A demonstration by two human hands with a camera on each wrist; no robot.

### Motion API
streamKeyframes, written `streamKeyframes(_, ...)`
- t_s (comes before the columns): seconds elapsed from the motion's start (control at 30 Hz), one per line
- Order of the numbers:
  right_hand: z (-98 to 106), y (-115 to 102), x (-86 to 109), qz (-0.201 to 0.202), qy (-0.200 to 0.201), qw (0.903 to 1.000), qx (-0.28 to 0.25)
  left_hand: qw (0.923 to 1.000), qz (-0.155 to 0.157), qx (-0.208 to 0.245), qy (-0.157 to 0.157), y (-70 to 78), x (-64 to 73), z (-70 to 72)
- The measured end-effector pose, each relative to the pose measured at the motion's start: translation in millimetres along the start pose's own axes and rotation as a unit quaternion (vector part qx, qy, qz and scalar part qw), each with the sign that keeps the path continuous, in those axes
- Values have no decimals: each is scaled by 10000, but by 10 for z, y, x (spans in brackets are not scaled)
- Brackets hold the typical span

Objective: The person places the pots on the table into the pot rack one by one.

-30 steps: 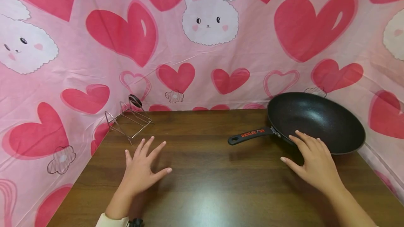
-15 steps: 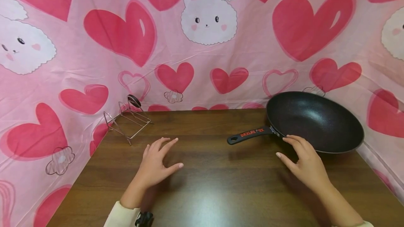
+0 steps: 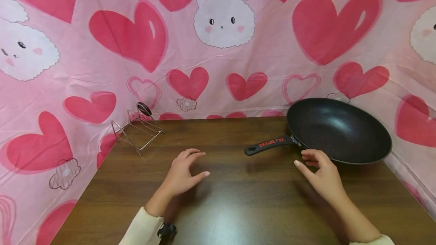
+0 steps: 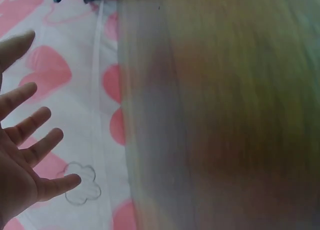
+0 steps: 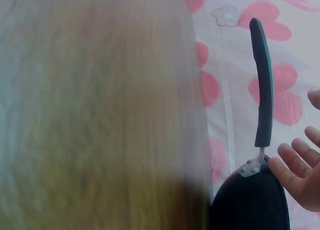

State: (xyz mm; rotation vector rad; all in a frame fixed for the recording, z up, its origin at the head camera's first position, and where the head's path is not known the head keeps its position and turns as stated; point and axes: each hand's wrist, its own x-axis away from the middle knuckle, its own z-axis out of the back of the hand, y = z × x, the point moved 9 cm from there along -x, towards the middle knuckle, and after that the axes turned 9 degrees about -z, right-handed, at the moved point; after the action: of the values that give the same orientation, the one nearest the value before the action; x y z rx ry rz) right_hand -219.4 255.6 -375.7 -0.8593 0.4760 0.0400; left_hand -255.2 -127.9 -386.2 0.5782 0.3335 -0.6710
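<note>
The pink heart-and-rabbit cloth [image 3: 279, 41] hangs behind and to both sides of the bench [image 3: 238, 199], close against its edges. The black pan [image 3: 340, 129] sits at the bench's far right corner, its rim near or against the cloth, its handle [image 3: 270, 145] pointing left toward the middle. A pan that wide, parked that near the corner, could in my judgement slide into the cloth or toward the edge if it were nudged from the near side rather than lifted. The right hand [image 3: 323, 175] hovers just beside the joint where handle meets pan; its fingers [image 3: 311, 154] are loosely curled and hold nothing, and the right wrist view shows them close to the rivets [image 5: 251, 166] but apart. A grip taken that far up — at the pan end, not the middle of the handle — would leave the bowl's weight free to tip. The left hand [image 3: 184, 173] hangs over bare wood left of centre, its fingers relaxed and empty. The small wire rack [image 3: 137, 131] stands at the far left corner, well apart from both hands — light enough, I think, to topple if swept by a sleeve.
</note>
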Motion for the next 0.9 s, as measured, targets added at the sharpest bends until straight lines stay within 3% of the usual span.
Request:
streamKeyframes(0.17, -63, 135, -7, -647, -425, 9965, -328, 9996, -10, 261, -127, 59, -101, -121)
streamKeyframes(0.3, -123, 184, -13, -892, -772, 9904, -726, 9985, -69, 528, -129, 106, -182, -204)
streamKeyframes(0.53, -218, 219, 7, -1421, -1095, 9702, -1627, 9933, -165, 1131, -168, 216, -341, -332)
streamKeyframes(0.63, -265, 227, 3, -1545, -1131, 9508, -2436, 9875, -118, 1566, -170, 247, -408, -381)
streamKeyframes(0.77, -344, 200, -6, -1601, -1223, 9063, -3716, 9775, 57, 2098, -214, 255, -494, -461)
streamKeyframes(0.9, -426, 165, -1, -1747, -1354, 8719, -4369, 9688, 226, 2457, -220, 267, -596, -517)
